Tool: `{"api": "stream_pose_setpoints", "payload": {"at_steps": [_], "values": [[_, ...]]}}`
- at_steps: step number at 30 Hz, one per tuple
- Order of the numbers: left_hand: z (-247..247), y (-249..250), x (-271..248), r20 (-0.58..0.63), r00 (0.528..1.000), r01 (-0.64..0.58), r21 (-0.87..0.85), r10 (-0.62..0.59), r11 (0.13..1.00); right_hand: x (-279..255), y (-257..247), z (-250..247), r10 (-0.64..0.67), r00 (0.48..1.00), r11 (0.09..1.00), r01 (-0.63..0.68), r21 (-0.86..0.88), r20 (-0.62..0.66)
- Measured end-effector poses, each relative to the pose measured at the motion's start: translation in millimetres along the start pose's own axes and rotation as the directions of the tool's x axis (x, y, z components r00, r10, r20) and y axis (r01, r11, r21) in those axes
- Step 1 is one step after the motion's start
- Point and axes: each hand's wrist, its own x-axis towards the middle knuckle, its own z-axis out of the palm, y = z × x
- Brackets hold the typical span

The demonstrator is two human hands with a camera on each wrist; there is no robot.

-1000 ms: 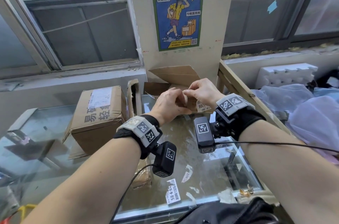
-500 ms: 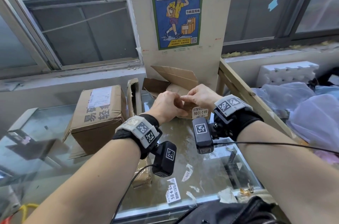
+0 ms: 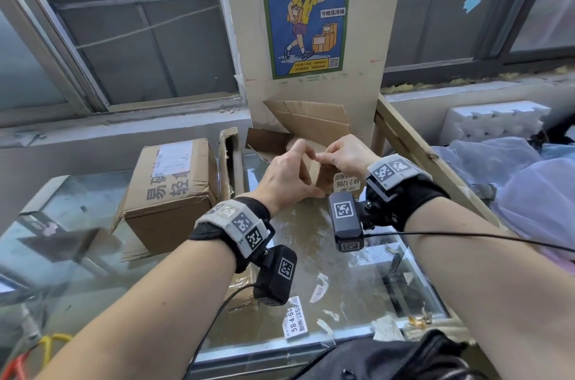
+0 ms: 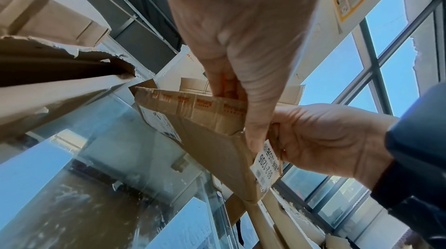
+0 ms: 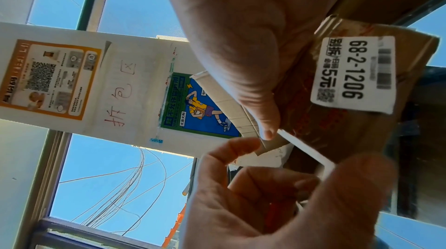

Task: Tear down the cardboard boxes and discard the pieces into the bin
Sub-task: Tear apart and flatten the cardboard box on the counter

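A: What does the work sit on?

B: A glass worktop [image 3: 314,258], smeared and dusty, filling the lower middle of the head view. Torn sticker scraps and a white label [image 3: 295,317] lie near its front edge. Behind it, across the top of the frame, run big dark-framed windows, with a pale pillar in the centre carrying a blue and green poster [image 3: 306,10].

A: And around it?

B: At centre left a closed brown box [image 3: 169,189] with printed characters stands on the glass. Just beside it, to its right, a torn cardboard piece [image 3: 229,158] stands on edge. On the right edge of the frame are clear plastic bags [image 3: 513,180] and a white foam block [image 3: 494,121], past a slanting wooden rail [image 3: 432,161].

A: Where is the box being torn down?

B: The small cardboard box [image 3: 311,136] is at the centre of the head view, at the far side of the glass, in front of the pillar's foot. It is opened out. One flap rises against the pillar, another juts toward the left of the frame. Its long axis seems to run left to right across the picture. A white sticker reading 68-2-1206 [image 3: 346,183] sits on the near right end.

A: The hands?

B: The left hand [image 3: 287,178] has its grip closed on the near panel: in the left wrist view the thumb lies down the outside by the sticker and the fingers [image 4: 223,83] tuck behind the taped edge. The right hand [image 3: 345,155] pinches the panel's upper edge at its right end, fingertips nearly touching those of the left.
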Motion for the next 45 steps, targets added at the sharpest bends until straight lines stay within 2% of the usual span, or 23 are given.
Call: {"api": "stream_pose_setpoints", "payload": {"at_steps": [2, 5, 8, 11, 14, 16, 19, 22, 23, 25, 27, 29, 31, 32, 36, 38, 39, 40, 41, 43, 45], "values": [[-0.6, -2.5, -1.5, 0.004, 1.0, -0.03, 0.074, 0.03, 0.997, -1.5, -1.2, 0.3, -0.011, 1.0, 0.999, 0.01, 0.047, 0.027], [0.7, -11.9, -4.5, -0.084, 0.992, -0.074, 0.185, 0.091, 0.98, -4.1, -2.3, -2.5, -0.067, 0.997, 0.992, 0.061, 0.114, 0.047], [1.1, -20.4, -6.0, -0.151, 0.981, -0.1, 0.148, 0.122, 0.984, -5.9, 1.2, -11.0, -0.122, 0.99, 0.977, 0.107, 0.185, 0.07], [-1.7, -21.6, -4.5, -0.143, 0.987, -0.056, 0.129, 0.075, 0.99, -10.5, 3.4, -18.1, -0.169, 0.976, 0.968, 0.138, 0.211, 0.137], [-8.7, -15.3, -0.4, -0.059, 0.998, 0.021, 0.101, -0.015, 0.995, -14.8, 0.0, -19.7, -0.199, 0.966, 0.971, 0.17, 0.169, 0.166], [-15.0, -10.0, 1.4, -0.046, 0.996, 0.071, 0.007, -0.071, 0.997, -16.4, -4.4, -20.6, -0.222, 0.961, 0.966, 0.195, 0.169, 0.162], [-25.8, -7.6, 2.2, -0.079, 0.987, 0.116, -0.227, -0.137, 0.967, -18.0, -12.4, -28.8, -0.265, 0.963, 0.928, 0.239, 0.287, 0.054], [-28.4, -15.9, 1.0, -0.064, 0.983, 0.141, -0.353, -0.174, 0.925, -22.0, -19.4, -41.1, -0.206, 0.953, 0.811, 0.293, 0.506, -0.222], [-28.2, -18.5, 0.4, -0.059, 0.982, 0.146, -0.363, -0.179, 0.92, -21.3, -20.3, -43.6, -0.183, 0.936, 0.824, 0.313, 0.472, -0.302], [-27.3, -21.2, -1.6, -0.053, 0.982, 0.152, -0.339, -0.18, 0.928, -16.5, -19.8, -45.1, -0.182, 0.916, 0.943, 0.265, 0.2, -0.357], [-26.2, -20.0, -2.9, -0.041, 0.988, 0.133, -0.26, -0.148, 0.956, -13.0, -20.2, -43.4, -0.157, 0.954, 0.984, 0.127, -0.128, -0.257], [-24.5, -19.3, -5.6, -0.036, 0.991, 0.118, -0.212, -0.128, 0.97, -11.6, -21.8, -42.1, -0.078, 0.99, 0.958, 0.042, -0.285, -0.115], [-24.4, -20.9, -10.2, -0.045, 0.99, 0.123, -0.216, -0.136, 0.969, -11.2, -22.5, -42.5, -0.009, 1.0, 0.958, 0.006, -0.288, -0.007], [-25.2, -22.7, -12.3, -0.047, 0.987, 0.14, -0.225, -0.154, 0.964, -11.1, -21.8, -43.4, 0.012, 1.0, 0.966, -0.01, -0.257, 0.007], [-35.0, -18.8, -16.4, 0.03, 0.966, 0.259, -0.213, -0.258, 0.942, -14.7, -24.3, -41.5, -0.016, 0.997, 0.968, -0.003, -0.252, -0.076], [-41.4, -7.0, -16.0, 0.059, 0.954, 0.301, -0.226, -0.295, 0.926, -18.2, -29.4, -37.3, -0.035, 0.998, 0.965, 0.018, -0.261, -0.059], [-44.8, -0.7, -14.7, 0.013, 0.965, 0.26, -0.154, -0.261, 0.953, -19.6, -32.4, -35.1, -0.041, 0.998, 0.964, 0.027, -0.266, -0.046], [-47.4, 5.3, -12.7, -0.055, 0.982, 0.181, 0.017, -0.18, 0.983, -19.7, -34.9, -32.8, -0.046, 0.998, 0.962, 0.036, -0.272, -0.031], [-49.0, 12.7, -11.5, -0.109, 0.992, 0.083, 0.23, -0.059, 0.97, -19.3, -37.3, -30.4, -0.049, 0.999, 0.96, 0.041, -0.277, -0.021], [-49.1, 29.7, -7.6, -0.126, 0.978, -0.076, 0.534, 0.168, 0.842, -20.1, -43.8, -25.7, -0.06, 0.998, 0.957, 0.051, -0.285, -0.023], [-45.3, 44.5, -2.6, -0.068, 0.968, -0.143, 0.643, 0.243, 0.753, -21.1, -49.4, -22.1, -0.102, 0.994, 0.94, 0.082, -0.331, -0.045]]}}
